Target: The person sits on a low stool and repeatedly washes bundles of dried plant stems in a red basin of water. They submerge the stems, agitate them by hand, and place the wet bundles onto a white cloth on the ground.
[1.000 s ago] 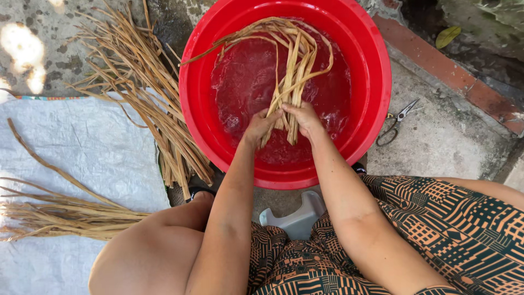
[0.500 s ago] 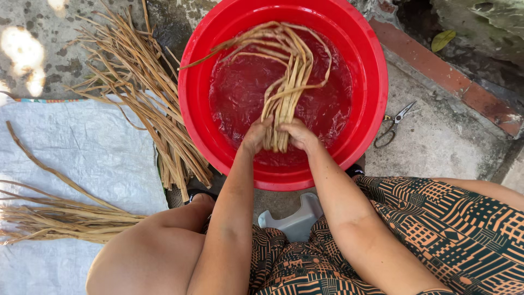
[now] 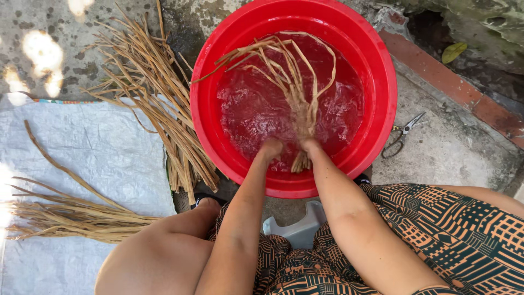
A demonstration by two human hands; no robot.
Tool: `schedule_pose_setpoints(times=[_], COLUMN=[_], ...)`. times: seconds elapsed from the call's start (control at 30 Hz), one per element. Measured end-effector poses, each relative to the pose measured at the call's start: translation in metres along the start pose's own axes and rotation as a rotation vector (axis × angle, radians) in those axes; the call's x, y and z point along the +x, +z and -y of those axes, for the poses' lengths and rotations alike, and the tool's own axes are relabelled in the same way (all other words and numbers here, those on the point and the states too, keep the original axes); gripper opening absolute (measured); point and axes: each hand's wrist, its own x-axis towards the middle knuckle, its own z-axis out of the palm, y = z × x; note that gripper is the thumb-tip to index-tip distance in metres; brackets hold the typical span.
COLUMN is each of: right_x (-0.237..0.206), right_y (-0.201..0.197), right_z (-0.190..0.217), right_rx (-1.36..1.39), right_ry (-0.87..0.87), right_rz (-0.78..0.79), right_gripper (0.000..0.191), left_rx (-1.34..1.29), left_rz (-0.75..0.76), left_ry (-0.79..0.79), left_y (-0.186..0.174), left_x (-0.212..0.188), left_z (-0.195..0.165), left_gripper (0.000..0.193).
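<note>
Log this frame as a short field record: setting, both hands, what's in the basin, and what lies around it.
setting: outdoor concrete ground, seen from above
left hand: in the water, beside the bundle; grip not visible
right hand: in the water, against the bundle; grip not visible
bundle: tan dried plant strips, partly submerged
basin: round red plastic basin of water
left of basin: loose pile of dried strips; second pile on grey woven sheet
right of basin: metal scissors
</note>
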Motion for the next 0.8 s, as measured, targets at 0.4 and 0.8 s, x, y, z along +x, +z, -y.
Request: schedule_pose_setpoints(times=[0.4,0.8], right_x=[-0.011,-0.054], right_y=[0.024,0.008], right_z=[0.022,0.059], right_rx=[0.008,0.142], right_ry=[-0.573,-0.454], right_rz=[0.024,0.427], right_gripper=[0.057,0.076], left_rx=[-0.576,0.625], left_rz=[0.101,-0.21], left_ry=[0.32,0.111], left_y=[-0.013,-0.194], left_x=[-0.023,-0.096], left_z=[-0.027,-0.086], left_gripper=[0.128,0.021])
